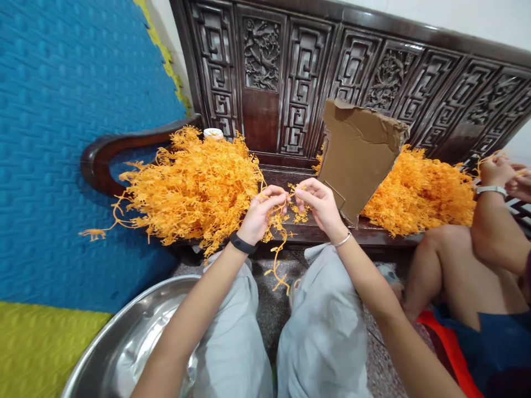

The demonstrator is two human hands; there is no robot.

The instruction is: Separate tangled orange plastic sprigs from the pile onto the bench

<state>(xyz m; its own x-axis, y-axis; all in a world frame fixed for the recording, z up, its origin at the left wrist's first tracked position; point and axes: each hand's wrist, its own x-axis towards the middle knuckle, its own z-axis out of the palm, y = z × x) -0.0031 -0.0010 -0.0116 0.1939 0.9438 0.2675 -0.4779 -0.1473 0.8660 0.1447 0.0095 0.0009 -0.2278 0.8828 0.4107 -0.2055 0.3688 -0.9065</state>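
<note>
Both hands meet over the bench [332, 235] edge: the left hand [262, 213] and right hand [318, 203] each pinch an end of an orange sprig [279, 237], fingers curled tight, its loose stem dangling between the knees. A big orange pile [194, 185] lies just left, a second pile [418, 190] right behind a cardboard piece [359, 155]. A steel basin [133, 342] sits lower left; another person's hand [495, 171] works at far right

Bright even light, sharp focus, strong wide-angle bending at edges.
</note>
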